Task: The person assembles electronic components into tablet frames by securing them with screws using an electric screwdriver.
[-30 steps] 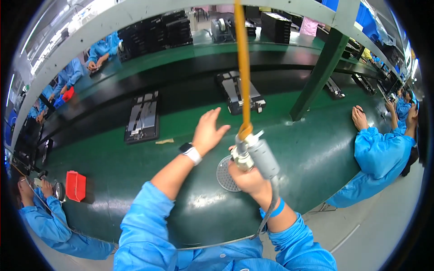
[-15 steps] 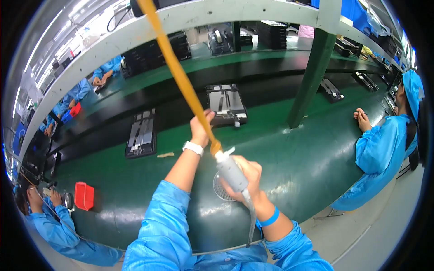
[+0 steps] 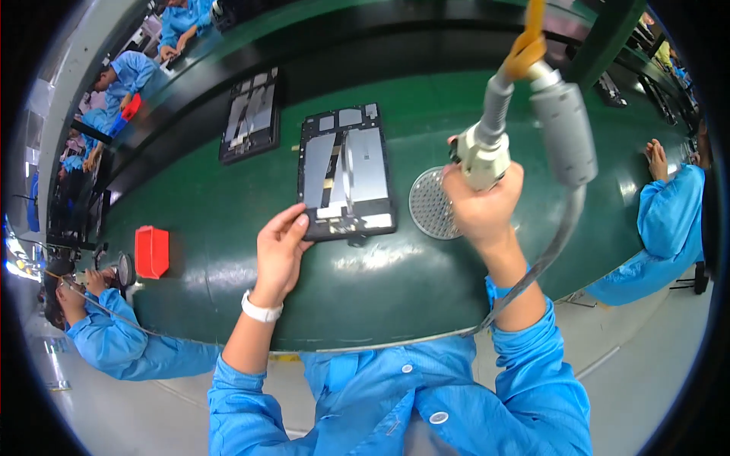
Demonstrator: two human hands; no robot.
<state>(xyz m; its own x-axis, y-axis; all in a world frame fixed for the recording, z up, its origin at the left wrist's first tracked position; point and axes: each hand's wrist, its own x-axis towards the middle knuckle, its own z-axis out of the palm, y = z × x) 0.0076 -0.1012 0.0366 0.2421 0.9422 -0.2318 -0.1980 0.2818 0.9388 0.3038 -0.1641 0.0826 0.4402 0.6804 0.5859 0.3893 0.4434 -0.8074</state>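
An opened tablet (image 3: 369,171), its grey batteries and circuit parts bare, lies on the green table in front of me. My left hand (image 3: 280,254) grips its near left corner, thumb on top and fingers at the edge. In my right hand (image 3: 487,209) is a pale electric screwdriver (image 3: 484,156), tied to a yellow cord (image 3: 534,19), with the fist wrapped round it. Its tip cannot be made out. Beside the tablet, partly behind that hand, sits a round dish (image 3: 432,204) with a dotted surface.
Another opened tablet (image 3: 251,114) lies farther off to the left. A grey cylinder on a cable (image 3: 563,133) hangs by my right forearm. A red bin (image 3: 152,252) stands left. A green post (image 3: 608,42) rises at far right; co-workers sit on both sides.
The tablet has come toward me from the dark strip, with my left hand at its corner. My right hand has moved right with the screwdriver, uncovering the dish. The view has tilted downward.
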